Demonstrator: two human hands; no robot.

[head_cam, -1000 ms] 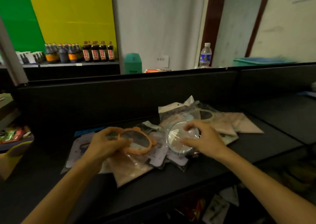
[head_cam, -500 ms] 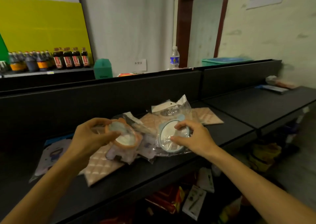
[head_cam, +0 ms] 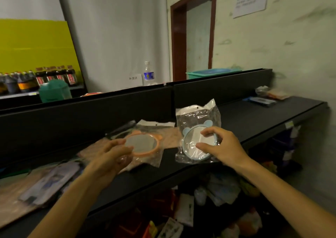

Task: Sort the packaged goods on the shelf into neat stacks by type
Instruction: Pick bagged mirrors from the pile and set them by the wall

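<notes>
Gripping blue mirror [head_cam: 198,143], right hand [head_cam: 221,148] fingers [head_cam: 209,131] curled

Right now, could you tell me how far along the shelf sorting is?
No neat stacks yet. In hand: the left hand holds the orange mirror packet, the right hand the blue mirror packet. Left: the loose packets overlapping on the shelf.

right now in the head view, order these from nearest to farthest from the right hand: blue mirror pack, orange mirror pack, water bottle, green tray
1. Blue mirror pack, held in the right hand.
2. Orange mirror pack, to its left, in the left hand.
3. Water bottle, behind the shelf divider.
4. Green tray, back right; close to the bottle's range.
</notes>
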